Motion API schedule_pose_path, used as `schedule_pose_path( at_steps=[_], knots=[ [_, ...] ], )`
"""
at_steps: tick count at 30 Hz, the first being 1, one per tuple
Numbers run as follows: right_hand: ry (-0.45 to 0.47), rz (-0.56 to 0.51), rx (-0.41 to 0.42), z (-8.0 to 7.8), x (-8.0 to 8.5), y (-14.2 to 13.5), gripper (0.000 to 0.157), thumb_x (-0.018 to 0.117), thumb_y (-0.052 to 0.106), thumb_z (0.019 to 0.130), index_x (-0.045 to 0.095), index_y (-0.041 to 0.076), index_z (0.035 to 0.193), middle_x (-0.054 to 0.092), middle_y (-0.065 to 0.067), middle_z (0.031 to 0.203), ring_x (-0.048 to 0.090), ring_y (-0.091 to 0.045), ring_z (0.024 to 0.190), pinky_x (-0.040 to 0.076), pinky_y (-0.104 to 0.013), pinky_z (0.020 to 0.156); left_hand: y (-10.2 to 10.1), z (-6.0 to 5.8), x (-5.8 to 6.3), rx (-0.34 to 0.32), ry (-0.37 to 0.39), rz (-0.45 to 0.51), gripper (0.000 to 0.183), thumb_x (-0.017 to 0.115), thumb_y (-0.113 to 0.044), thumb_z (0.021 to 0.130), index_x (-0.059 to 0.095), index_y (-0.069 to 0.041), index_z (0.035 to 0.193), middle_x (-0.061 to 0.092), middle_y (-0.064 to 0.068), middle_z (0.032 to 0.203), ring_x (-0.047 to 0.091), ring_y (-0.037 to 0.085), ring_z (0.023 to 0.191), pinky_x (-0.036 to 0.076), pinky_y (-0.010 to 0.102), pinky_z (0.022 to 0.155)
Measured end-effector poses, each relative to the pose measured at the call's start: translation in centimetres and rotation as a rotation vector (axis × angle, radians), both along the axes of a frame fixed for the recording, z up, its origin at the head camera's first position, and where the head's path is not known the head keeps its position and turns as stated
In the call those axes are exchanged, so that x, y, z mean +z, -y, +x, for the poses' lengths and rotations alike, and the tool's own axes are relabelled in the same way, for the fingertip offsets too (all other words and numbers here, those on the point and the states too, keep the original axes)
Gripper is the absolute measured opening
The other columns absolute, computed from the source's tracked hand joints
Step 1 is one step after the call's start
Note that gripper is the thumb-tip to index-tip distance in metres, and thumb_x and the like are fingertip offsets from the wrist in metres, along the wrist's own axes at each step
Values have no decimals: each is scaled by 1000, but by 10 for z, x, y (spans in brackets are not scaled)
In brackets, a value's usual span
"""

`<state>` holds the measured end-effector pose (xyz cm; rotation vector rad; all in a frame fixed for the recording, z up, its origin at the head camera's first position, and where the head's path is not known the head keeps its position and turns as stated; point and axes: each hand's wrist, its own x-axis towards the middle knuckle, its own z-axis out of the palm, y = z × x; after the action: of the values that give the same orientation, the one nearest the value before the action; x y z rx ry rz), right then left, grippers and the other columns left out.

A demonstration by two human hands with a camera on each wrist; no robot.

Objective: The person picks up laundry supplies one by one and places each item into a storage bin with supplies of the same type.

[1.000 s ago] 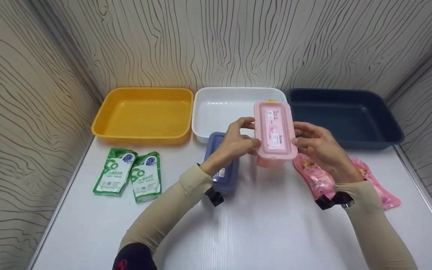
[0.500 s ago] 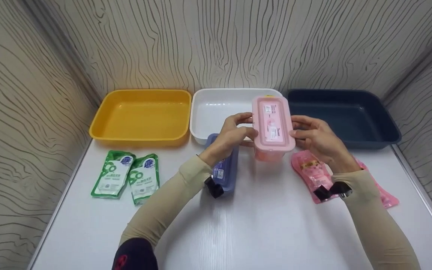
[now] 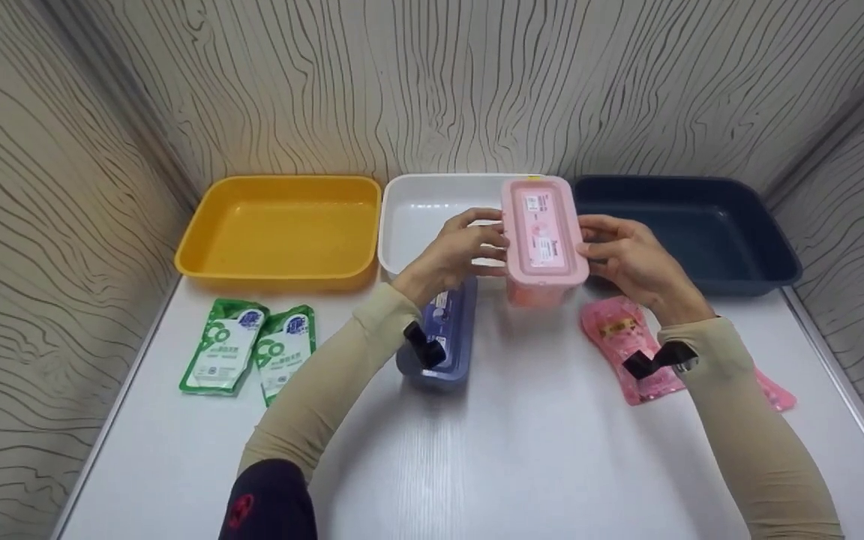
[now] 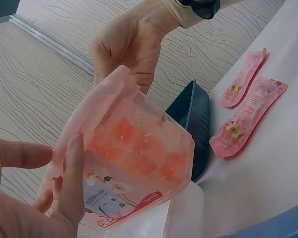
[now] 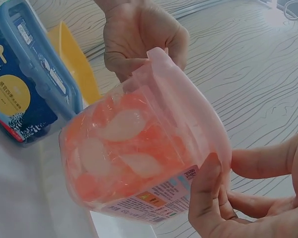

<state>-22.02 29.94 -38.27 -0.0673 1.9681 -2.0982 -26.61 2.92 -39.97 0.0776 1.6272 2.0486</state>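
Observation:
A pink-lidded plastic box of laundry pods (image 3: 544, 232) is held up between both hands, above the front of the white tray (image 3: 417, 202). My left hand (image 3: 458, 251) holds its left side; in the left wrist view, thumb and fingers pinch the lid's rim. My right hand (image 3: 638, 259) grips the opposite side, thumb near the lid edge, as the right wrist view shows. Orange and white pods (image 5: 126, 124) show through the clear wall. Below my left wrist stands a blue-lidded box (image 3: 451, 337), partly covered by the forearm.
A yellow tray (image 3: 282, 281) and a dark blue tray (image 3: 747, 285) flank the white one against the patterned wall. Two green-and-white pouches (image 3: 222, 349) lie at left. Two pink pouches (image 4: 248, 111) lie at right, one mostly behind the right forearm in the head view.
Both hands have carried the pink box a little farther away, over the white tray. The left fingers have shifted along the box's side. The pouches and blue-lidded box stay put.

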Motion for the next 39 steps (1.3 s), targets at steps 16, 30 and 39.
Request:
schedule_pose_path(
  at_steps=[16,30,39],
  knots=[
    [5,57,-76,-25,1,5,45,61,0,104,52,-4,148,67,-2,115,65,-17,108,61,-27,91,-4,-23,7,54,17,-18,52,67,6,94,57,-8,144,68,10,133,74,30,109,67,44,87],
    [-31,26,-117,-43,-4,3,45,61,-1,103,52,-7,147,64,-6,116,65,-19,106,62,-26,88,-22,-36,6,130,-9,-75,58,64,2,92,55,-5,149,67,9,128,73,25,103,66,37,85],
    [-40,-9,-129,-54,-20,-3,48,55,-5,104,47,-9,151,59,-7,117,62,-16,105,60,-23,87,-36,-45,-3,152,-12,-54,67,63,4,90,53,-6,155,65,7,137,70,24,108,63,40,96]
  ],
)
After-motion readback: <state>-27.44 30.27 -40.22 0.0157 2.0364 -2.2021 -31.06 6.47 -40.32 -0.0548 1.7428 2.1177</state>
